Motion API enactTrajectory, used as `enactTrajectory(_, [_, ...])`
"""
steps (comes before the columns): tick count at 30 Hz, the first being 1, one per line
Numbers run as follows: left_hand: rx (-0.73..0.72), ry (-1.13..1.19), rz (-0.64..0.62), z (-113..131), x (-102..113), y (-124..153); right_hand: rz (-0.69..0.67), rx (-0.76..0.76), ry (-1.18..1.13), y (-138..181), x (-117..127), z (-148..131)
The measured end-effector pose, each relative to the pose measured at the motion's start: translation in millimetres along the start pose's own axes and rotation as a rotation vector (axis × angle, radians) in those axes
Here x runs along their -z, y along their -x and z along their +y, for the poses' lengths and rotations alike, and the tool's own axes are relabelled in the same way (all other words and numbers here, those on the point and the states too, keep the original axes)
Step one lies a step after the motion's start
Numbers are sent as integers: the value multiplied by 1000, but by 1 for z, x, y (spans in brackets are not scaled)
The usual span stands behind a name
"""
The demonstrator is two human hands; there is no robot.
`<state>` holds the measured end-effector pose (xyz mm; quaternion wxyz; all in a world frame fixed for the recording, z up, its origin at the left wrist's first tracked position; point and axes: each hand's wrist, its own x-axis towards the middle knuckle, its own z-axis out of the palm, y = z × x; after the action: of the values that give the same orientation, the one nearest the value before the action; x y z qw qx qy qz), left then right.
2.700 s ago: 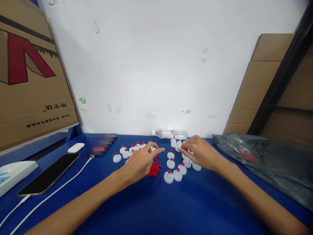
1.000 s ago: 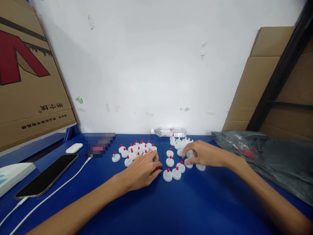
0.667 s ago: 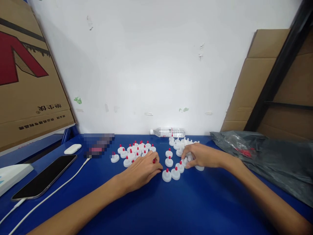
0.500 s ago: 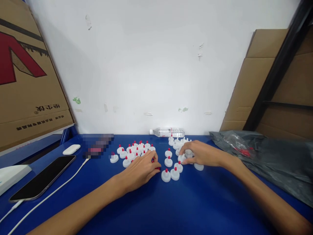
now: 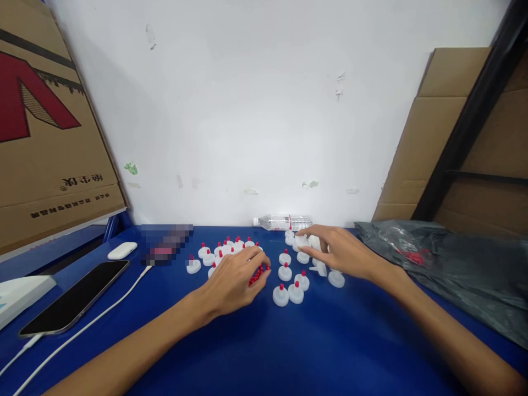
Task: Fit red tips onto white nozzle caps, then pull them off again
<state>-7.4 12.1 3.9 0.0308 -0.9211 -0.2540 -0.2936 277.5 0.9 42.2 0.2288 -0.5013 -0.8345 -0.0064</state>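
My left hand (image 5: 237,279) is curled low over the blue table, its fingers closed loosely around several small red tips (image 5: 256,275). One red tip shows at its fingertips. My right hand (image 5: 344,250) is at the back right, over a cluster of white nozzle caps, thumb and fingers apart around a white cap (image 5: 302,242); I see no firm grip on it. Below the thumb a white nozzle cap (image 5: 320,269) lies tipped on its side. Between my hands stand several white caps with red tips (image 5: 284,272). More red-tipped caps (image 5: 220,258) are grouped behind my left hand, which partly hides them.
A clear plastic bottle (image 5: 284,222) lies against the white wall. At left are a phone (image 5: 76,297), a white cable (image 5: 88,324), a small white case (image 5: 122,251) and a large cardboard box (image 5: 53,137). Dark plastic bags (image 5: 466,269) cover the right side.
My right hand has moved slightly back, its fingers spreading; a white cap lying on its side now shows beneath it. My left hand has opened a little, exposing more red tips.
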Motion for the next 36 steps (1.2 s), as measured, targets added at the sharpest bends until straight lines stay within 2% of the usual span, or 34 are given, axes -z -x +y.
enactTrajectory(3, [-19, 5, 80, -4, -1, 0, 37, 47, 9, 1, -1, -4])
enactTrajectory(13, [-85, 27, 202, -9, -7, 1, 79, 168, -77, 3, -14, -21])
enactTrajectory(22, [-162, 9, 284, -1, -3, 1, 89, 290, 52, 5, -23, -33])
enactTrajectory(32, [-108, 88, 286, -3, -6, 2, 150, 406, 173, 8, -34, -31])
enactTrajectory(36, [-84, 14, 274, -5, -5, 1, 184, 422, 201, 9, -35, -34])
